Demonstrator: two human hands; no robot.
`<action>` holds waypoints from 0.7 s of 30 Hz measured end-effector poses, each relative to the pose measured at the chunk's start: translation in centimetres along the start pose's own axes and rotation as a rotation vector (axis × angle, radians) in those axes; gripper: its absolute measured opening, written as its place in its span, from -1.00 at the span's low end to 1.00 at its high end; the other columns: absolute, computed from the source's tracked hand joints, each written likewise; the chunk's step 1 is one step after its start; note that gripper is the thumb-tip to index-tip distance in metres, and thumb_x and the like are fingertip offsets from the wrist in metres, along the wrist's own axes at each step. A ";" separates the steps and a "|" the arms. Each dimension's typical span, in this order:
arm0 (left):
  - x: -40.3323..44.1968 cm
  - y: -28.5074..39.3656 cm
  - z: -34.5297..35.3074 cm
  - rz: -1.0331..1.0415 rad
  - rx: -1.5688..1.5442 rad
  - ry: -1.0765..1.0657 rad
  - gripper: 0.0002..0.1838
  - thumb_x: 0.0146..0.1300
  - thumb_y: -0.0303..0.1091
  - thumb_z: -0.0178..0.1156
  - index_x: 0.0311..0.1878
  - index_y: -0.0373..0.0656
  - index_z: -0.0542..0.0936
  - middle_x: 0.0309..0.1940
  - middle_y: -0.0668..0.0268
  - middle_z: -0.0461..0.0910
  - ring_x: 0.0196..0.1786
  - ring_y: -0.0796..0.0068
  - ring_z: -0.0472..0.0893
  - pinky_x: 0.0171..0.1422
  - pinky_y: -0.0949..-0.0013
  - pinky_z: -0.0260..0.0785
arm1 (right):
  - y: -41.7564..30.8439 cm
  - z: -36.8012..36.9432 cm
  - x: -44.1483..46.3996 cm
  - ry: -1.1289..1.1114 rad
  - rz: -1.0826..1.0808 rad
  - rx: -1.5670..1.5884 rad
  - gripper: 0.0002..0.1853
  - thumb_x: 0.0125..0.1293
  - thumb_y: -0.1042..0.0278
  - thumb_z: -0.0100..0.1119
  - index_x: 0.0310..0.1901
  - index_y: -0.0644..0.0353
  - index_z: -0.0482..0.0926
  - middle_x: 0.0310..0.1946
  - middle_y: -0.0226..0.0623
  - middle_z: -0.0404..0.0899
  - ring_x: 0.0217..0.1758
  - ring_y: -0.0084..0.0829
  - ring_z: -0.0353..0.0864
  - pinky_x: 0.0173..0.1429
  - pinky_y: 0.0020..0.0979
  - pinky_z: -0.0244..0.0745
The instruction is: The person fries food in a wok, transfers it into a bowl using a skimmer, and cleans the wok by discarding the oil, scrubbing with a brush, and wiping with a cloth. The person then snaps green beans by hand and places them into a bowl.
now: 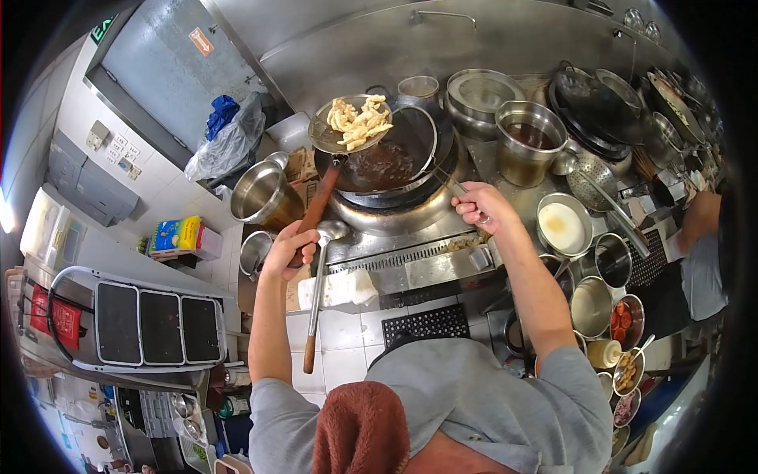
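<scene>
My left hand (290,251) is closed round the long wooden handle of a strainer (320,201). Pale, battered-looking fried pieces (359,123) fill its basket, raised above the left side of a wok (399,183). A ladle (317,292) with a wood-tipped handle crosses beside my left fingers; whether they also grip it I cannot tell. My right hand (483,207) grips the thin handle of a round mesh skimmer (435,142), whose ring is over the wok. Dark, bubbling liquid, likely oil, shows in the wok (383,162).
A metal pot (264,193) stands left of the wok; a pot of brown liquid (529,138) stands right. Several ingredient containers, one with white contents (564,224), line my right side. A perforated ladle (592,178) lies nearby. Another person's arm (701,221) is at far right.
</scene>
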State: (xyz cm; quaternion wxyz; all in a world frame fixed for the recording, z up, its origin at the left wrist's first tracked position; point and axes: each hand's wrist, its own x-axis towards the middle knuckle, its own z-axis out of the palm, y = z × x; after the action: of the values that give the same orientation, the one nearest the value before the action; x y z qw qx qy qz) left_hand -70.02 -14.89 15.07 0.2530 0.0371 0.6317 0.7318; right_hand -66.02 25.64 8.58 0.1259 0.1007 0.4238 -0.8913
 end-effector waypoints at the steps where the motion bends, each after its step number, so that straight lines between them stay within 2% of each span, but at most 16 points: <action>1: 0.2 -0.5 -0.6 0.005 -0.003 -0.014 -0.76 0.27 -0.49 0.17 -0.03 -0.24 0.40 -0.40 0.38 0.46 -0.57 0.74 0.37 -0.58 0.59 0.25 | 0.1 0.3 -0.2 0.002 0.001 -0.002 -0.69 0.19 0.73 -0.14 -0.01 0.35 0.27 -0.35 -0.13 0.40 -0.60 -0.65 0.20 -0.67 -0.61 0.02; 4: 0.1 -1.2 -1.6 0.027 0.019 -0.021 -0.77 0.28 -0.49 0.17 -0.05 -0.24 0.40 -0.40 0.38 0.46 -0.57 0.73 0.38 -0.59 0.59 0.25 | 0.5 1.2 -0.3 0.043 -0.034 0.092 -0.75 0.21 0.74 -0.15 -0.06 0.39 0.32 -0.34 -0.13 0.40 -0.59 -0.66 0.19 -0.67 -0.63 0.02; 8: 0.1 -2.2 -3.3 0.043 0.051 -0.051 -0.80 0.27 -0.44 0.19 -0.12 -0.22 0.39 -0.55 0.42 0.41 -0.63 0.69 0.36 -0.60 0.56 0.23 | 0.7 2.8 -1.1 0.074 -0.123 0.079 -0.74 0.24 0.73 -0.17 -0.05 0.45 0.38 -0.33 -0.18 0.41 -0.60 -0.69 0.17 -0.69 -0.67 0.01; 10: 0.1 -3.2 -4.4 0.051 0.050 -0.083 -0.81 0.28 -0.44 0.17 -0.11 -0.22 0.39 -0.61 0.42 0.39 -0.66 0.66 0.36 -0.61 0.57 0.20 | 0.6 2.7 -1.0 0.074 -0.160 0.125 -0.58 0.26 0.73 -0.17 0.19 0.45 0.28 -0.30 -0.22 0.43 -0.57 -0.72 0.18 -0.69 -0.73 0.02; 12: 0.3 -4.4 -5.4 0.052 0.063 -0.066 -0.81 0.29 -0.43 0.17 -0.10 -0.22 0.39 -0.65 0.41 0.39 -0.68 0.64 0.36 -0.63 0.56 0.18 | 0.4 3.4 -0.7 0.103 -0.189 0.089 -0.57 0.26 0.71 -0.17 0.20 0.44 0.28 -0.31 -0.24 0.43 -0.58 -0.72 0.18 -0.68 -0.73 0.03; 14: 0.7 -5.7 -6.6 0.045 0.042 -0.075 -0.79 0.29 -0.43 0.18 -0.09 -0.21 0.38 -0.67 0.40 0.39 -0.70 0.63 0.36 -0.65 0.56 0.15 | -0.1 4.2 0.0 0.140 -0.257 0.002 -0.67 0.25 0.69 -0.15 0.07 0.44 0.36 -0.34 -0.23 0.43 -0.62 -0.72 0.15 -0.69 -0.68 0.03; 16: 1.0 -6.6 -7.5 0.022 0.056 -0.079 -0.78 0.28 -0.43 0.18 -0.09 -0.21 0.37 -0.68 0.40 0.40 -0.71 0.62 0.37 -0.66 0.56 0.14 | -0.8 4.7 0.5 0.170 -0.271 -0.103 -0.63 0.27 0.64 -0.14 0.13 0.38 0.35 -0.33 -0.27 0.45 -0.62 -0.72 0.19 -0.68 -0.69 0.06; 19: 1.0 -7.2 -7.8 0.008 0.021 -0.101 -0.74 0.26 -0.46 0.19 -0.06 -0.21 0.35 -0.68 0.39 0.40 -0.71 0.59 0.39 -0.65 0.51 0.21 | -2.0 5.4 1.0 0.395 -0.255 -0.602 -0.53 0.32 0.56 -0.13 0.28 0.22 0.27 -0.33 -0.36 0.47 -0.62 -0.72 0.22 -0.71 -0.66 0.12; 20: 1.0 -7.3 -7.9 -0.002 0.011 -0.106 -0.74 0.26 -0.47 0.19 -0.05 -0.21 0.35 -0.67 0.39 0.40 -0.71 0.58 0.39 -0.64 0.51 0.22 | -2.3 5.3 0.7 0.402 -0.252 -0.604 -0.53 0.32 0.56 -0.13 0.28 0.22 0.27 -0.33 -0.36 0.47 -0.62 -0.72 0.22 -0.71 -0.66 0.12; 21: 0.8 -7.1 -8.0 -0.036 -0.014 -0.117 -0.71 0.26 -0.48 0.18 -0.02 -0.21 0.34 -0.66 0.39 0.40 -0.70 0.57 0.40 -0.64 0.50 0.23 | -2.8 5.4 0.2 0.464 -0.245 -0.770 -0.56 0.29 0.56 -0.11 0.22 0.22 0.31 -0.35 -0.35 0.48 -0.64 -0.71 0.26 -0.71 -0.62 0.15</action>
State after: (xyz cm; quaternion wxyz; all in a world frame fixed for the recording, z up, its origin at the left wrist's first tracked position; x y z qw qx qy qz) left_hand -71.41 -21.23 6.54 0.3031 0.0668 0.6112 0.7281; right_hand -67.49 23.08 13.91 -0.0505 0.1926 0.7494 -0.6314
